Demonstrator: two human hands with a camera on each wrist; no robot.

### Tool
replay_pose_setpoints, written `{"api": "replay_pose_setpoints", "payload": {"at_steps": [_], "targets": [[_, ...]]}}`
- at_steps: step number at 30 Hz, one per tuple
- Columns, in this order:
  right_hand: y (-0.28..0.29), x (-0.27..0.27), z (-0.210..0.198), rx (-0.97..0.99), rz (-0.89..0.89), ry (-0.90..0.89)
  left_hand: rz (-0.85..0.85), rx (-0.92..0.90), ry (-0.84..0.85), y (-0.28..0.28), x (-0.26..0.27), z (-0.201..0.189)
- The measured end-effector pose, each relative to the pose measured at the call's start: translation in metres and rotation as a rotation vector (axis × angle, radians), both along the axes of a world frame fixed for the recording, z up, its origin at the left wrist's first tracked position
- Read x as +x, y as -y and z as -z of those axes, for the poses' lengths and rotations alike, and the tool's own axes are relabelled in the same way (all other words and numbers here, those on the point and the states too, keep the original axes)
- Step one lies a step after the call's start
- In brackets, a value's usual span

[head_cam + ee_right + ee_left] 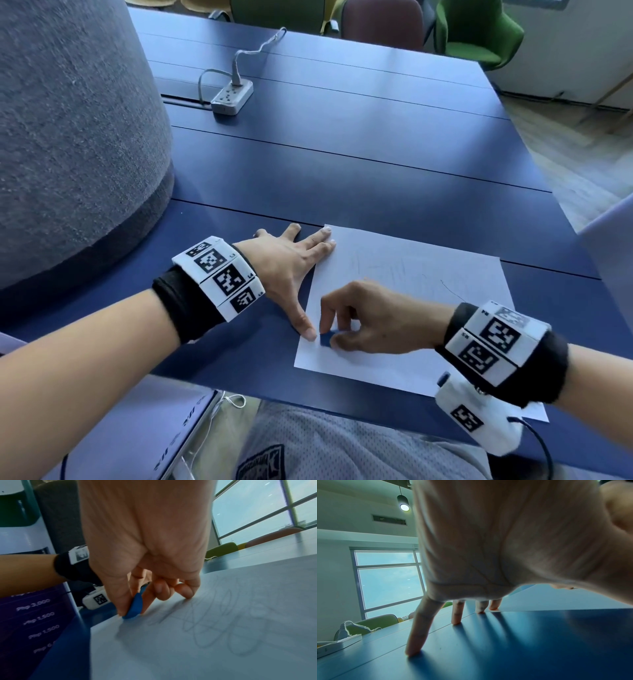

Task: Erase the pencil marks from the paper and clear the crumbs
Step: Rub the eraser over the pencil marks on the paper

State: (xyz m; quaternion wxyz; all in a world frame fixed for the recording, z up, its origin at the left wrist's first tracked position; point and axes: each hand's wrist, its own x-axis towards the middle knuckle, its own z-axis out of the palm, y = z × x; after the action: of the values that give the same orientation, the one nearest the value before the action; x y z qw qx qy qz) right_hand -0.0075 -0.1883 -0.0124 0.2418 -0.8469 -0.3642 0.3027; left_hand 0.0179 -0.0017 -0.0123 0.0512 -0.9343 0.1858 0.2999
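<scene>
A white sheet of paper (411,308) lies on the blue table (342,178) near its front edge, with faint pencil scribbles (411,270) across its middle; the scribbles (223,622) are plain in the right wrist view. My right hand (363,318) pinches a small blue eraser (327,337) between thumb and fingers, its tip down on the paper's left side. In the right wrist view the eraser (134,607) touches the paper (188,655). My left hand (291,267) is spread flat, fingertips (494,606) and thumb pressing the paper's left edge.
A grey power strip (232,95) with a cable lies at the back of the table. A large grey fabric-covered column (68,137) stands at the left. Green and maroon chairs (476,31) sit beyond the far edge. A purple printed banner (34,622) is beside the table.
</scene>
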Motion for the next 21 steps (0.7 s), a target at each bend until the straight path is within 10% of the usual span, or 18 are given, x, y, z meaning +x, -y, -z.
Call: {"api": "replay_pose_setpoints", "payload": {"at_steps": [21], "targets": [[0.001, 0.021, -0.005, -0.032, 0.094, -0.018, 0.010, -0.008, -0.005, 0.001, 0.000, 0.000]]}}
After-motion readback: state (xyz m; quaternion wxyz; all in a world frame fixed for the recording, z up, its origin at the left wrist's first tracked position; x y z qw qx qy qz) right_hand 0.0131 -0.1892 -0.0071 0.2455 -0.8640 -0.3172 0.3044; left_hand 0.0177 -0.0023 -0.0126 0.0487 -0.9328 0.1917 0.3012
